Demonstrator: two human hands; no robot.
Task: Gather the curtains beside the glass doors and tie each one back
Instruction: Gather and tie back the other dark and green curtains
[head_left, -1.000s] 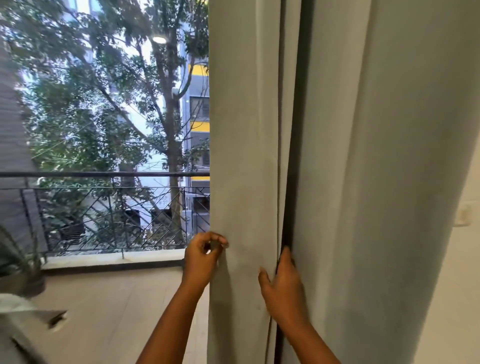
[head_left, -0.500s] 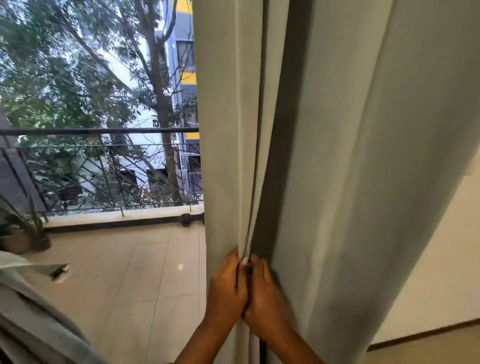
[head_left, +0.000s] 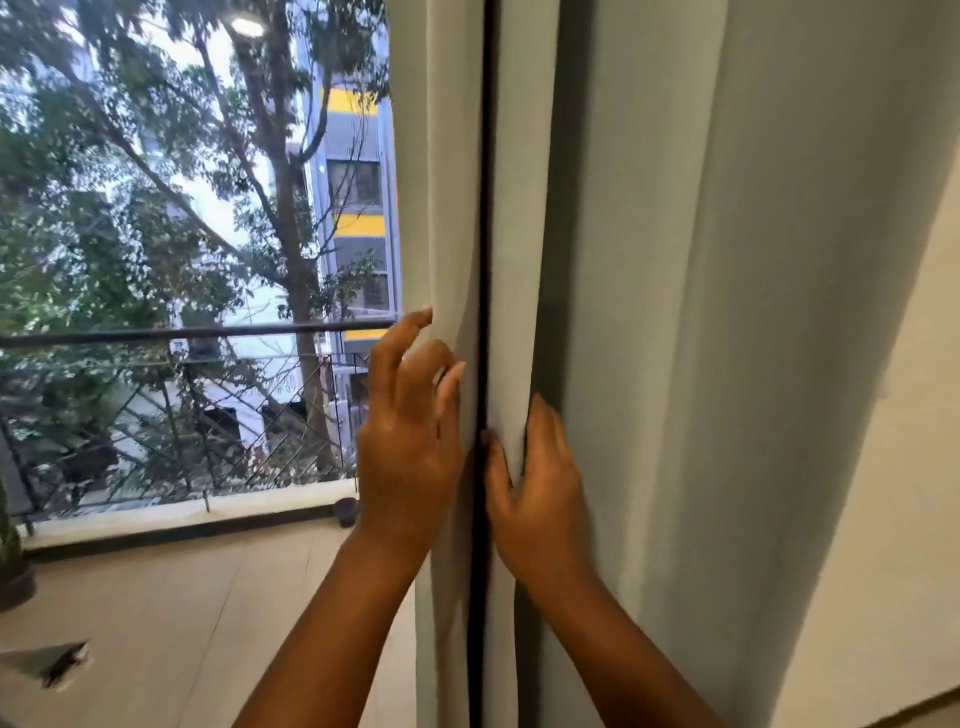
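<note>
While the left hand (head_left: 410, 441) spreads loose fingers against the pale grey fabric curtain (head_left: 675, 364), holding nothing; beside it, the right hand (head_left: 535, 483) pinches a fold.

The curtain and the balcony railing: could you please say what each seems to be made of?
The curtain looks like thick woven cloth, pale grey-green and matt: it hangs in soft, deep folds. The balcony railing appears to be dark painted metal, judging by its thin bars and lattice, though blur leaves the finish unclear.
</note>
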